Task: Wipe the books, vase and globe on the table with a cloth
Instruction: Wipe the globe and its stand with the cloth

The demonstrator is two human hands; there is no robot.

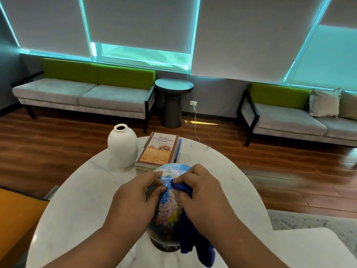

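1. Head view, lower centre: a person steadies a small globe on a round white marble-look table. The globe stands upright on a dark base near the table's lower edge in the frame.
2. The left hand curls round the globe's left side, its fingertips and thumb bent against the upper part of the sphere.
3. The right hand grips a bunched blue cloth and presses it to the globe's upper right. The loose end of the cloth hangs down past the base onto the table.
4. Just above the globe in the frame lies a stack of books, the top one a paperback with its title facing up. The globe's top overlaps the stack's lower edge; whether they touch cannot be told.
5. A white vase stands upright just left of the books, towards the table's upper left rim.
6. Across the upper half, two grey sofas with green backs line a wall of drawn blinds: one sofa at left, another sofa at right carrying a beige cushion.
7. A dark round side table stands between them, with a white cable running down from a wall socket onto the wooden floor.
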